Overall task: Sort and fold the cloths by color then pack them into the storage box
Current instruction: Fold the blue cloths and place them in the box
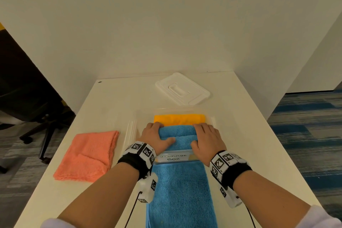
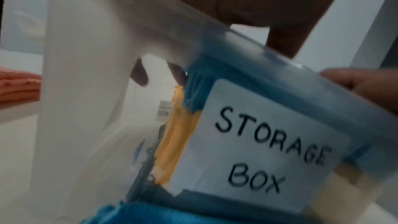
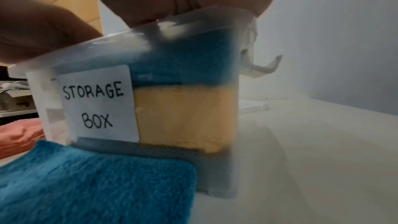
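The clear storage box [image 1: 132, 131] with its "STORAGE BOX" label [image 3: 96, 103] stands mid-table. A folded yellow cloth [image 1: 179, 119] fills its lower part, seen through the wall as yellow cloth [image 3: 183, 117]. On top lies a folded blue cloth [image 1: 180, 135]. My left hand [image 1: 157, 135] grips its left end and my right hand [image 1: 204, 137] its right end. Both thumbs lie on top and the fingers curl down the sides inside the box. A second blue cloth [image 1: 181, 194] lies flat in front, its far end under the box. A folded pink cloth [image 1: 88, 155] sits on the left.
The white box lid [image 1: 182, 89] lies behind the box near the wall. The table edge runs close along the left of the pink cloth. An office chair base [image 1: 37, 131] stands on the floor at the left, and blue carpet lies at the right.
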### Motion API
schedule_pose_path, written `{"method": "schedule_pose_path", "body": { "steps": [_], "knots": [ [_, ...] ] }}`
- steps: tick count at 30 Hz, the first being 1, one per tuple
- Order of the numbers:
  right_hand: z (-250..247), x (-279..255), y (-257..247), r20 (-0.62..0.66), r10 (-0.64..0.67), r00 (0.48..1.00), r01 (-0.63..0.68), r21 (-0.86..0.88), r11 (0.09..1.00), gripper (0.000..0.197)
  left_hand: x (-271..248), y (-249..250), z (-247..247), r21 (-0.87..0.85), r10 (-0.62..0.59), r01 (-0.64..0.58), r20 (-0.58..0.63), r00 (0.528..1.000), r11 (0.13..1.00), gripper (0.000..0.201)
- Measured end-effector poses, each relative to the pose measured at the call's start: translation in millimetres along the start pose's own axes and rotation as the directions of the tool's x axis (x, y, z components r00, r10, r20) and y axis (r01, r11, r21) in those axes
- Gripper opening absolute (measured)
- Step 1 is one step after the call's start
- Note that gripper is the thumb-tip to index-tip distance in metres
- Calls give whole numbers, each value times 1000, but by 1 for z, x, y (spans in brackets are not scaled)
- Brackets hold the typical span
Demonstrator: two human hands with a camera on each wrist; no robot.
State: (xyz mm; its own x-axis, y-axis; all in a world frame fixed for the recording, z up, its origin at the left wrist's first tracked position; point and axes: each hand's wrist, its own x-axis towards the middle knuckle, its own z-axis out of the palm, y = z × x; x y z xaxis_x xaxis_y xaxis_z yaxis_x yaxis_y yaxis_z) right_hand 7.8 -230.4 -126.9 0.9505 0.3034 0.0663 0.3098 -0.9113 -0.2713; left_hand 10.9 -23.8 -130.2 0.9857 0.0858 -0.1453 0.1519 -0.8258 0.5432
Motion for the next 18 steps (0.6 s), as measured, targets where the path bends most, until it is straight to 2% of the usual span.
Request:
{"method": "schedule_pose_path", "body": {
  "steps": [3,5,8,11,18],
  "knots": [
    [2,1,2,-17,15,1000,-14,39,999,52,4,-3,-10,-268,-58,66,38,998,961,60],
    [2,2,3,-13,19,1000,-19,38,999,54,4,-9,-16,-332,-51,77,86,995,940,65],
    [3,3,3,-17,25,1000,-25,38,999,53,3,-17,-20,-328,2,53,165,986,943,71],
    [4,4,3,-18,27,999,-26,33,999,52,5,-23,-20,-316,46,20,200,979,949,69],
    [5,4,2,-26,20,999,-20,14,1000,51,6,-33,-15,-228,91,-54,155,984,972,69]
  ]
}}
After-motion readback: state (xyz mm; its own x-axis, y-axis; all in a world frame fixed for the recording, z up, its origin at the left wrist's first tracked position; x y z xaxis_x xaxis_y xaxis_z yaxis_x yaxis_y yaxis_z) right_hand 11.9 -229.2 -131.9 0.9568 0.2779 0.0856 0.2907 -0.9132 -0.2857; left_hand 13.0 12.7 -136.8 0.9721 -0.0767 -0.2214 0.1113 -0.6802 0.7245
